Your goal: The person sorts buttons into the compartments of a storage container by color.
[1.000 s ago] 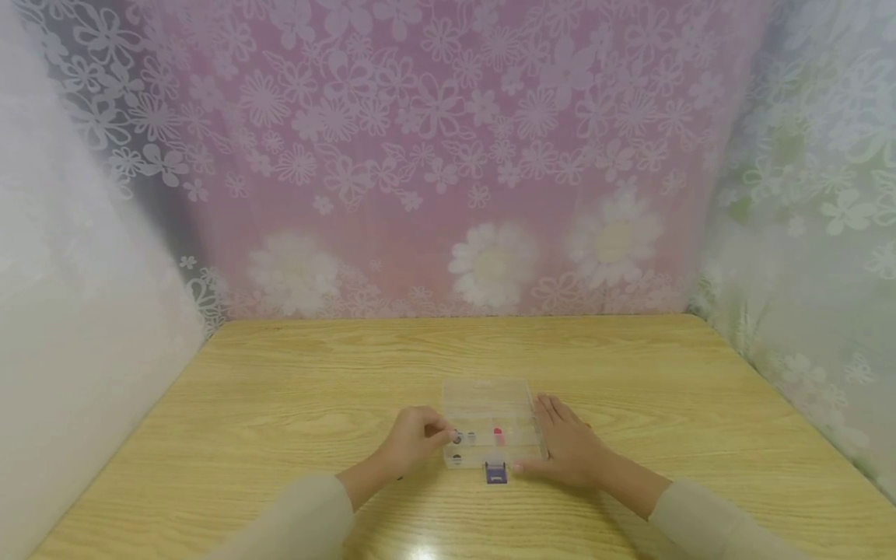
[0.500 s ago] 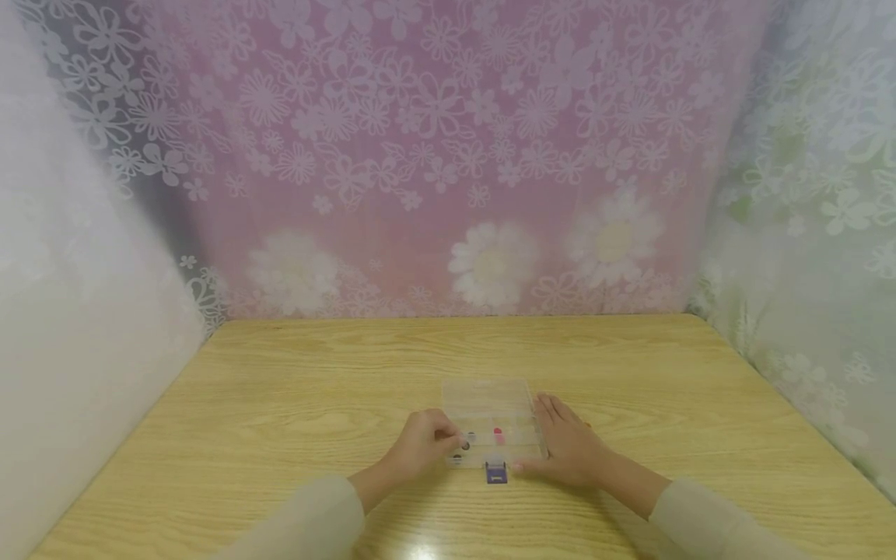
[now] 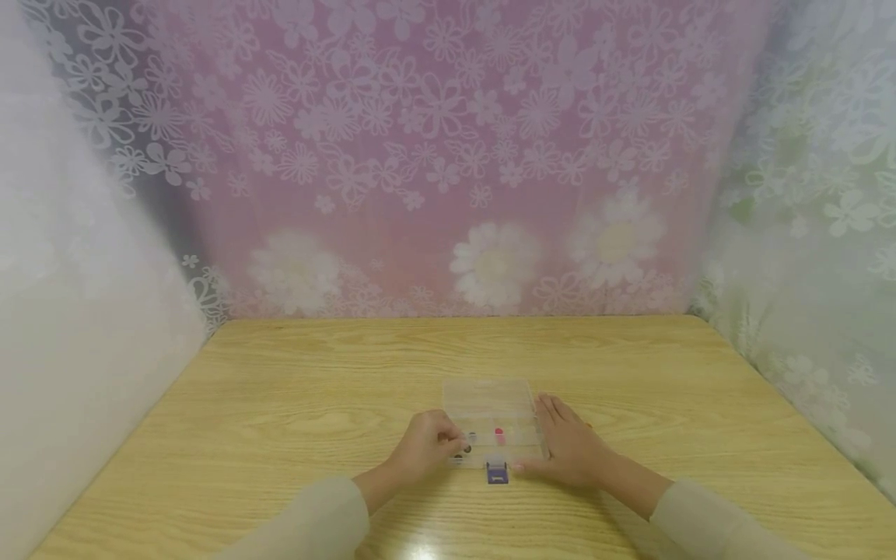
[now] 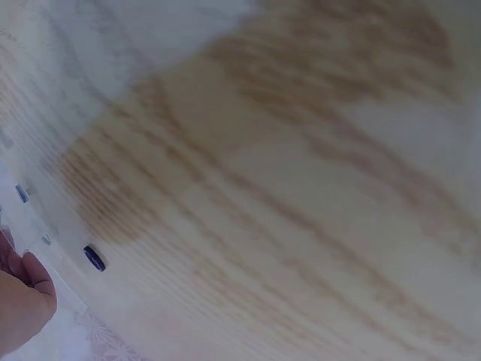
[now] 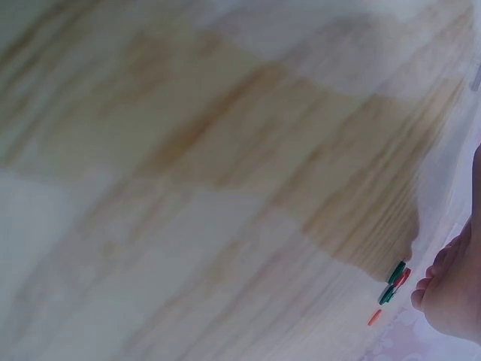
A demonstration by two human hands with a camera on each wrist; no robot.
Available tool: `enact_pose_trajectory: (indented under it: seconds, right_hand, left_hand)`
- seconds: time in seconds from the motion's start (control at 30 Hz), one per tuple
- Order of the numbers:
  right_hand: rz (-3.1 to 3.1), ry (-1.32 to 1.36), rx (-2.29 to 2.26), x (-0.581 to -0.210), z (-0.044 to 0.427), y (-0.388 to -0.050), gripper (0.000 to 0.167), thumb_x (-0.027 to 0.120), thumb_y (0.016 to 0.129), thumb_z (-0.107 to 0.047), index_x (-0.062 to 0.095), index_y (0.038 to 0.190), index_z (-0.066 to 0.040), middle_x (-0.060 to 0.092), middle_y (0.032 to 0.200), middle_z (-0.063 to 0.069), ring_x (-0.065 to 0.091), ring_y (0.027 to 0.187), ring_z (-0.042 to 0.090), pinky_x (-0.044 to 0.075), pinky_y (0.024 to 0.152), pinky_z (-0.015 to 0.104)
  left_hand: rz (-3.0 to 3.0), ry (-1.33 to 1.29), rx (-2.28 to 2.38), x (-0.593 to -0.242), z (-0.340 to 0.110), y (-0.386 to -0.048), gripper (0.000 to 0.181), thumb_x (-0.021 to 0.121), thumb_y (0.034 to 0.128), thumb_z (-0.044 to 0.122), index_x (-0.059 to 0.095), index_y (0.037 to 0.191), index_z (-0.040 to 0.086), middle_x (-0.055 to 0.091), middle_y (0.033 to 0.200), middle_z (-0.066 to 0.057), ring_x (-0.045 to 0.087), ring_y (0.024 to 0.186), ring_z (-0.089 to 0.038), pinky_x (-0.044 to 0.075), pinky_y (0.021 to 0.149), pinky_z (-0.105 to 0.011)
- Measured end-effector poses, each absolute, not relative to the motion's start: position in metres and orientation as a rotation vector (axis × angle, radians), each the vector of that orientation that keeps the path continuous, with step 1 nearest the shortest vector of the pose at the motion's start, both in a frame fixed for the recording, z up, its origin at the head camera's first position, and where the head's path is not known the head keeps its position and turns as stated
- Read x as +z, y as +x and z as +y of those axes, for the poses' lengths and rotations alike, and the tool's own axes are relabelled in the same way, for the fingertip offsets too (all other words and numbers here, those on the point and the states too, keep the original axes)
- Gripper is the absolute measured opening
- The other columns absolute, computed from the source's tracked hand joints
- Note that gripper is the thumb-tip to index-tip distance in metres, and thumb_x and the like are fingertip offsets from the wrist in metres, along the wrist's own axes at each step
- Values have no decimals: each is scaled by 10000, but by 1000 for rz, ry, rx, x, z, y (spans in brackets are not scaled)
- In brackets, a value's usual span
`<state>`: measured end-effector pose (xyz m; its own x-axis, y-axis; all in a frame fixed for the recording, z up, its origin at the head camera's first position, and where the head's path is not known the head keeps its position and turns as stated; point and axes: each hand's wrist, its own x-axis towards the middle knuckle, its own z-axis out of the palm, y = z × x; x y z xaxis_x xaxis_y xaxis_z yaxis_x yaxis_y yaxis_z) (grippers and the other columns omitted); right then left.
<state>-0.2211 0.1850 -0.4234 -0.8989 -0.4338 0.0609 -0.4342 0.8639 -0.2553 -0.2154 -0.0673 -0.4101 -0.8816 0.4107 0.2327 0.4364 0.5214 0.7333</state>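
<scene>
A clear plastic box (image 3: 514, 451) with compartments lies on the table, its lid (image 3: 484, 398) raised at the back and a purple latch (image 3: 497, 473) at the front. My left hand (image 3: 423, 445) reaches over the box's left side, thumb and fingertips pinching a small dark disc (image 3: 467, 449). Another dark disc (image 3: 458, 459) is in the front left part of the box. Pink and red pieces (image 3: 499, 435) sit near its middle. Along the right side of the box rests my right hand (image 3: 574, 447), fingers extended, thumb by the front corner.
On the wooden table (image 3: 315, 373), a dark disc (image 4: 94, 258) shows beside the left hand in the left wrist view. Green discs (image 5: 386, 294), a red piece (image 5: 403, 279) and an orange piece (image 5: 374, 317) lie near the right hand. Flowered cloth (image 3: 455, 155) hangs behind.
My left hand has moved slightly right and toward the front over the box, carrying the dark disc with it. The right hand stays in place against the box.
</scene>
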Motion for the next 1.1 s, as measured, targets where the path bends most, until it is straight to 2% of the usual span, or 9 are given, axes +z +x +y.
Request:
enact_pose_trajectory:
  seconds: [0.53,0.9,1.1]
  right_hand:
    - [-3045,730,410,-416,184,-220,1089,560,774,-669,195,1407,138,207,1470,333,202,1363,476,242,1090,579]
    - [-3053,715,395,-420,185,-221,1100,552,768,-684,187,1414,128,198,1482,317,192,1375,456,242,1098,565]
    - [-3047,714,395,-419,185,-220,1096,552,769,-682,193,1412,129,203,1480,317,195,1372,460,243,1092,578]
  left_hand:
    - [-2697,-769,-1299,-407,-67,-214,54,695,788,37,722,756,2,630,727,-48,456,646,2,414,575,-141]
    - [-2667,-729,-1310,-407,-78,-215,70,680,811,57,727,840,15,665,805,-40,584,762,-96,492,714,-169]
    - [-2674,-693,-1271,-408,-87,-214,72,686,808,80,722,842,28,667,821,-37,594,771,-118,501,713,-200]
